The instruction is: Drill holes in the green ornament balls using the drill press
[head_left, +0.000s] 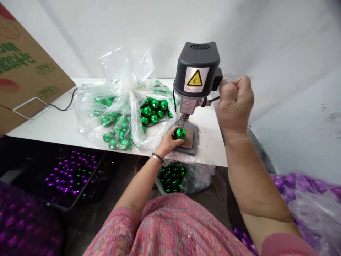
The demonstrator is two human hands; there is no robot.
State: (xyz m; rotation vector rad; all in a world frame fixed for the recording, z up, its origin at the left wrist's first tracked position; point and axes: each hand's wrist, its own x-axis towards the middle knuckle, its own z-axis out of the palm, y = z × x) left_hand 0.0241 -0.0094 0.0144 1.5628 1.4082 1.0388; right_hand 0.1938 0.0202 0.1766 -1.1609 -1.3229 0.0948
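Observation:
Between the thumb and fingers of my left hand [170,141] is a shiny green faceted ball [181,133]. It sits over a brown pad [188,139] on the grey base [195,148] of a small bench drill press [198,67]. The drill's chuck [184,117] and thin bit are right above the ball; whether the bit touches it I cannot tell. My right hand [236,105] is closed in a fist at the drill's right side, around the end of the feed lever [214,99]. The grip itself is hidden by my fingers.
A clear plastic bag [133,117] of green balls lies left of the drill on the white table [53,129]. A cardboard box [32,67] stands far left. Below are a black crate [71,206] with purple and green balls, another bag of green balls [173,176], and purple balls [303,185] at right.

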